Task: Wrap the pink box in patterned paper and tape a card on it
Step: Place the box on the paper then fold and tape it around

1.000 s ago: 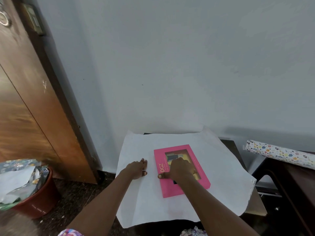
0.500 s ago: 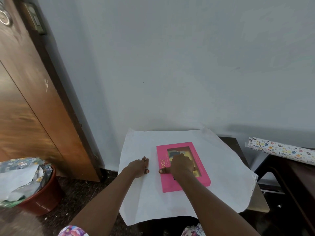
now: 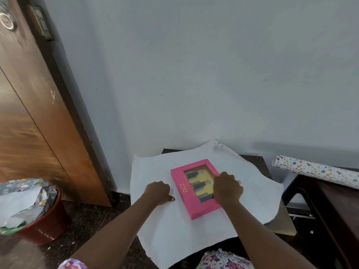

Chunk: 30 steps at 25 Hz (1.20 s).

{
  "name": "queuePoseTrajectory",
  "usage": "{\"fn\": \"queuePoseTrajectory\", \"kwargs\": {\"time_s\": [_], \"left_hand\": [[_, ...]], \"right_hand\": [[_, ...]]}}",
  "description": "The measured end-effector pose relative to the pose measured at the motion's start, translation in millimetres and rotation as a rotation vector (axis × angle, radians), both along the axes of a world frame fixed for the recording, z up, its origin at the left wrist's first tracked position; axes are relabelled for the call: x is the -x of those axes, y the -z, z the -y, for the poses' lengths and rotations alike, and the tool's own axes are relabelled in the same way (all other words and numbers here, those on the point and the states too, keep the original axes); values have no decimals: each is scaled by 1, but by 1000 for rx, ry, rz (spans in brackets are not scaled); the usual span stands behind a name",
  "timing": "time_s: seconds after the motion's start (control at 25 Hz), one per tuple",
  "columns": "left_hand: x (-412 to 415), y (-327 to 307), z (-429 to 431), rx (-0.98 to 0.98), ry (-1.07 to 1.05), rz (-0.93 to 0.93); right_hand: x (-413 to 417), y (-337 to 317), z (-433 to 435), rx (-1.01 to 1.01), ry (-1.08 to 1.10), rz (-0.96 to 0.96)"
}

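Two things look different to me vs a second ago. The right hand (image 3: pixel 227 188) was parked on the left edge of the pink box (image 3: pixel 181 191), and now it's over on the right side. Its fingers curl down over that edge, so it's gripping the box. Anyone else see that? — mika

Yep, same. The box lies flat, window up, about mid-sheet on the wrapping paper (image 3: pixel 165 230), which is white side up. The left hand (image 3: pixel 158 193) hasn't gone anywhere: it's on the paper just left of the box, not touching it. Knuckles up, thumb tip on the sheet, fingers tucked out of sight, so I can't tell if it's pinching the paper or only pressing. Also the far right corner (image 3: pixel 221 146) of the sheet is flipped over and shows a bit of print, which I couldn't make out before. — jo

Nice catch. What's it all sitting on? — mika

It's a small dark table (image 3: pixel 254 160) pushed up to a pale wall (image 3: pixel 194 74), with the paper hanging over the near and left edges. To the right, a roll of patterned paper (image 3: pixel 318 170) lies on a dark wooden piece (image 3: pixel 340 206). On the left there's a wooden door (image 3: pixel 38 113). On the speckled floor (image 3: pixel 87 220) sits a reddish bin (image 3: pixel 44 228) stuffed with paper scraps (image 3: pixel 19 202). — jo
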<state>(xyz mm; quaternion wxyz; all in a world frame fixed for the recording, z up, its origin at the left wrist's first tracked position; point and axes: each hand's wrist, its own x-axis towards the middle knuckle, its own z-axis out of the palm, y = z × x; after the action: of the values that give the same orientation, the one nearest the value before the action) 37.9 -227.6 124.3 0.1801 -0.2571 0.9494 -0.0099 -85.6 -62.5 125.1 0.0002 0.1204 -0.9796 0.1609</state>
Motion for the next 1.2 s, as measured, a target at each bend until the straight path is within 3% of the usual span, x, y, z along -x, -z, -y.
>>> {"fn": "queuePoseTrajectory", "kwargs": {"time_s": [0.12, 0.24, 0.4, 0.52, 0.6, 0.68, 0.72, 0.84, 0.92, 1.08, 1.2], "left_hand": [[-4, -9, -26, 82, 96, -6], [-1, -14, -51, 23, 129, 2], [9, -13, -75, -106, 153, 18], [13, -14, -78, -265, 87, 16], [21, -19, -65, -338, -27, -121], [27, -20, -38, -212, -134, -380], [26, -17, -23, -255, -186, -467], [14, -2, 1, -666, -102, -417], [9, 12, 6, -626, 43, -331], [11, 19, 6, -494, -14, -268], [13, 15, 5, -385, 63, -191]], "right_hand": [[16, 12, -30, 104, 215, 370], [21, 20, -47, 153, 102, 555], [47, 23, -49, 63, -56, 573], [67, 11, -51, 111, -166, 609], [82, 9, -52, 162, -212, 644], [94, 10, -52, 211, -230, 667], [100, 13, -51, 228, -218, 683], [108, 17, -50, 384, -210, 786], [113, 16, -51, 437, -229, 802], [125, 15, -53, 409, -304, 746], [122, 11, -56, 372, -348, 714]]}}
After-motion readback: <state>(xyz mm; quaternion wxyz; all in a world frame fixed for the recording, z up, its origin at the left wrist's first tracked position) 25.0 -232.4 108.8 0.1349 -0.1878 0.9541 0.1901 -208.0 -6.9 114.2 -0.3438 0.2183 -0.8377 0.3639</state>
